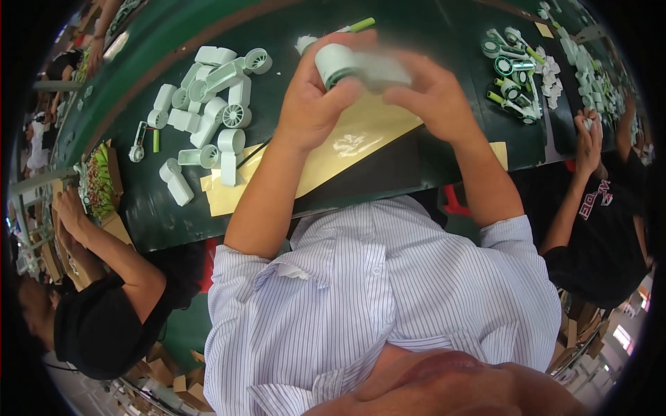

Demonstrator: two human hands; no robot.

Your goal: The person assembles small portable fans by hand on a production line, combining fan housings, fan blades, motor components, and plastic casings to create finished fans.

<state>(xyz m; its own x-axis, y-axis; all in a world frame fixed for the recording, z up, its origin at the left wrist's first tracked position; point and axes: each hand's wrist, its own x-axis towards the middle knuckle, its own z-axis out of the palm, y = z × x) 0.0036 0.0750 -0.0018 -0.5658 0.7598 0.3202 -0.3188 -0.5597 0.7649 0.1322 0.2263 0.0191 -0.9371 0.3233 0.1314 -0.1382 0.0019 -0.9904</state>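
Note:
In front of me, above the table, my left hand (310,104) is closed around the round head of a pale green fan casing (334,61). Its thumb presses near the dark lower rim. My right hand (438,97) is closed on a pale green part (385,71) beside it, blurred by motion. I cannot tell whether this is the handle of the same casing or a separate piece. Under both hands lies a yellow sheet (354,139). Just beyond my left hand, a bright green cylinder (362,25) and a small white part (304,44) show partly.
Several pale green casings (205,128) lie heaped on the dark green table (149,208) at left. An opened fan assembly (137,142) sits beside a green cylinder (156,141). Assembled fan parts (513,69) cluster at right. Co-workers' arms (104,246) (579,173) are on both sides.

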